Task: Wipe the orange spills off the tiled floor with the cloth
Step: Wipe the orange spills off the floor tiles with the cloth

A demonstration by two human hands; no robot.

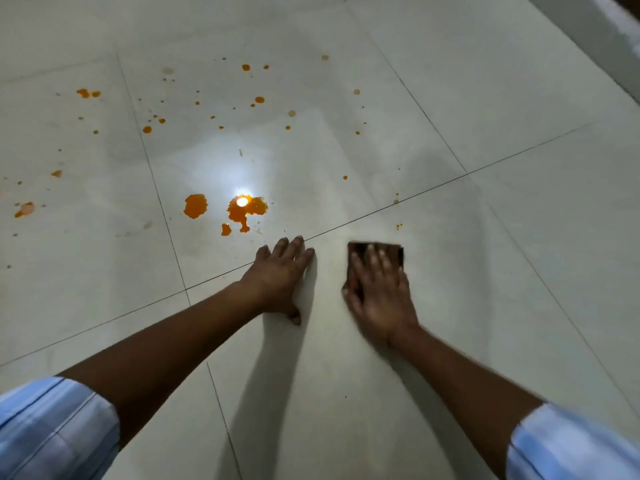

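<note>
While my right hand [379, 296] pressed the dark cloth [393, 252] flat under straight fingers [372, 261], my left hand [282, 278] lay with fingers released on the floor [467, 306], near orange spills [242, 211].
</note>
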